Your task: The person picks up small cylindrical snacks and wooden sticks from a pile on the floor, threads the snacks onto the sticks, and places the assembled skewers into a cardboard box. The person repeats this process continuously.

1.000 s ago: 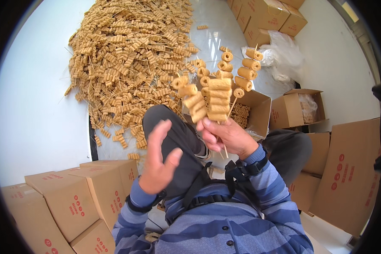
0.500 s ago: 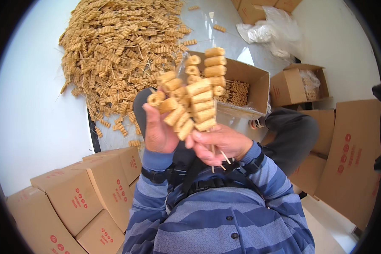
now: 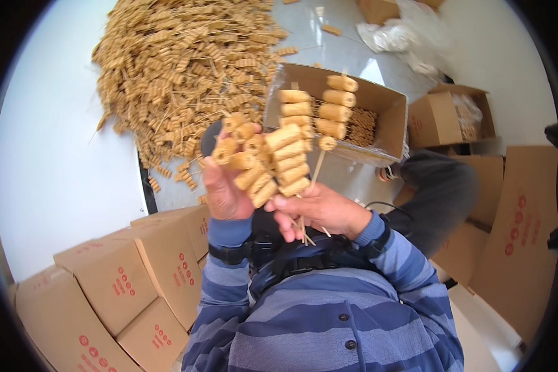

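Note:
Several skewers point(image 3: 291, 160) threaded with tan, hollow rolled pieces are gathered in a loose fan in front of my body. My right hand point(image 3: 322, 211) pinches their thin wooden sticks, whose bare ends poke out below the fingers. One skewer point(image 3: 336, 113) leans apart to the right, its stick crossing above the right hand. My left hand point(image 3: 226, 195) cups the left side of the bunch, thumb up, with rolled pieces against its palm and fingers. Its fingertips are hidden behind the pieces. Beyond the bunch stands an open cardboard box point(image 3: 384, 111) partly filled with packed skewers point(image 3: 361, 127).
A large heap of skewers point(image 3: 180, 74) covers the floor at the far left. Stacked closed cartons point(image 3: 99, 285) stand near left; more cardboard point(image 3: 514, 223) is at right. A smaller open box point(image 3: 437, 118) and crumpled clear plastic point(image 3: 403, 37) lie at the far right.
One skewer on the right has separated from the bunch and now leans outward. The hands stay in nearly the same place, while the surroundings have shifted slightly right in view.

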Available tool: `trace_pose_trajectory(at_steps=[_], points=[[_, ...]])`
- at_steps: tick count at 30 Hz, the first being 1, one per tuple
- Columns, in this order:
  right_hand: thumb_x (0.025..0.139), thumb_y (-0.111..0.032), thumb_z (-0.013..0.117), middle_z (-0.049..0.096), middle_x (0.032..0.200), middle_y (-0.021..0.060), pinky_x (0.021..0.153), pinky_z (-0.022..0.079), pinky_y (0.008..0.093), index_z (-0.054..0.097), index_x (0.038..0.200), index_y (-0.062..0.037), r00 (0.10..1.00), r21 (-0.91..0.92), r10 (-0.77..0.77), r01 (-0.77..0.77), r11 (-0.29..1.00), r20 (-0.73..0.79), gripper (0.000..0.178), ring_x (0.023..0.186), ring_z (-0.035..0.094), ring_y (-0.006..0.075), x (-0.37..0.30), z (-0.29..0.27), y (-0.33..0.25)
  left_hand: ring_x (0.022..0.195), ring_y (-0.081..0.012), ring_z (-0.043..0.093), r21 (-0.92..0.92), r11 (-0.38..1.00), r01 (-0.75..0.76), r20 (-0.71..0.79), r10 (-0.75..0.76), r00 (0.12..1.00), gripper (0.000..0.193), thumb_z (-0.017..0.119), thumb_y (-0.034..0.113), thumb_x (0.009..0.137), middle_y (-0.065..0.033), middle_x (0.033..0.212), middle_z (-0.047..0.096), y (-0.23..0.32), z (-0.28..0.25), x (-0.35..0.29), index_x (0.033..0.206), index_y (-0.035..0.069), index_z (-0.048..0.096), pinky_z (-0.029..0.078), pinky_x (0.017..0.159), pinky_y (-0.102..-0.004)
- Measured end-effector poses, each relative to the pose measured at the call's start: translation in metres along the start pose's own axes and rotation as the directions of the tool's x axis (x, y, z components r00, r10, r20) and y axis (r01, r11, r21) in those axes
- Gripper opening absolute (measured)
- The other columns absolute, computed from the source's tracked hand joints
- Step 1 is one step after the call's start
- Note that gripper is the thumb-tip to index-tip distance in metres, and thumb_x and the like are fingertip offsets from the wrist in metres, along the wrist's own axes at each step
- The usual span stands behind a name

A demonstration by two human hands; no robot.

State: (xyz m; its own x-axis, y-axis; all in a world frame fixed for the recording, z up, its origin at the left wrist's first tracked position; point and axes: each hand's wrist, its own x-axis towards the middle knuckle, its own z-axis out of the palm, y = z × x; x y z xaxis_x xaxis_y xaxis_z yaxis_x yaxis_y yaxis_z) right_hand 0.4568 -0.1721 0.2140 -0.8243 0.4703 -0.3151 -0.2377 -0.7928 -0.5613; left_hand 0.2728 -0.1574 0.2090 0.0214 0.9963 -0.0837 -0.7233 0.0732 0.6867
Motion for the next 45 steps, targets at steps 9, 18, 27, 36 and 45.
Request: trace_pose_trajectory(at_steps=[9,18,27,36,45], points=[[0.104,-0.028,0.058,0.062,0.075,-0.0011,0.047,0.038,0.0205,0.064,0.115,-0.0056,0.939,-0.136,-0.18,0.145,0.98,-0.292,0.025,0.058,0.057,0.0077,-0.005,0.005,0.005,0.117,-0.026,0.059,0.078,0.997,-0.026,-0.069,0.031,0.997,0.054,0.048,0.048,0.105,-0.0108,0.125,0.058,0.001,0.021,-0.005,0.135,0.003,0.048,0.048,0.104,-0.0431],[0.104,-0.029,0.059,0.062,0.074,-0.0019,0.047,0.037,0.0197,0.064,0.117,-0.0046,0.931,-0.145,-0.137,0.092,0.985,-0.339,0.029,0.055,0.055,0.0071,-0.012,0.013,0.004,0.099,-0.0212,0.067,0.173,0.985,-0.012,-0.064,0.023,0.998,0.038,0.052,0.03,0.106,-0.0134,0.116,0.065,0.012,0.023,-0.007,0.131,0.001,0.051,0.057,0.089,-0.0365],[0.105,-0.03,0.056,0.063,0.075,0.0001,0.047,0.036,0.0199,0.063,0.119,-0.0044,0.944,-0.165,-0.145,0.099,0.981,-0.298,0.03,0.055,0.055,0.0075,-0.018,0.014,0.003,0.097,-0.0221,0.068,0.18,0.984,0.004,-0.043,0.004,0.999,0.037,0.052,0.027,0.106,-0.0143,0.114,0.064,0.018,0.024,-0.011,0.133,0.001,0.049,0.058,0.084,-0.0362],[0.109,-0.029,0.045,0.068,0.082,0.0102,0.054,0.055,0.0266,0.052,0.127,0.0003,0.997,-0.211,0.028,-0.044,0.977,-0.078,0.036,0.07,0.069,0.0182,-0.031,0.011,-0.012,0.128,-0.0226,0.052,-0.056,0.997,-0.045,0.004,0.045,0.999,0.034,0.051,0.03,0.106,-0.0083,0.138,0.055,0.013,0.015,-0.007,0.128,0.005,0.055,0.041,0.111,-0.0435],[0.109,-0.033,0.045,0.069,0.083,0.0092,0.054,0.057,0.0284,0.052,0.13,-0.0016,0.955,-0.31,0.282,-0.243,0.919,0.089,0.039,0.071,0.07,0.0179,-0.033,0.002,-0.015,0.123,-0.0234,0.056,-0.203,0.979,0.011,0.017,-0.007,1.0,0.048,0.047,0.042,0.106,-0.0101,0.134,0.056,-0.006,0.028,-0.009,0.138,0.005,0.046,0.047,0.105,-0.0433]])
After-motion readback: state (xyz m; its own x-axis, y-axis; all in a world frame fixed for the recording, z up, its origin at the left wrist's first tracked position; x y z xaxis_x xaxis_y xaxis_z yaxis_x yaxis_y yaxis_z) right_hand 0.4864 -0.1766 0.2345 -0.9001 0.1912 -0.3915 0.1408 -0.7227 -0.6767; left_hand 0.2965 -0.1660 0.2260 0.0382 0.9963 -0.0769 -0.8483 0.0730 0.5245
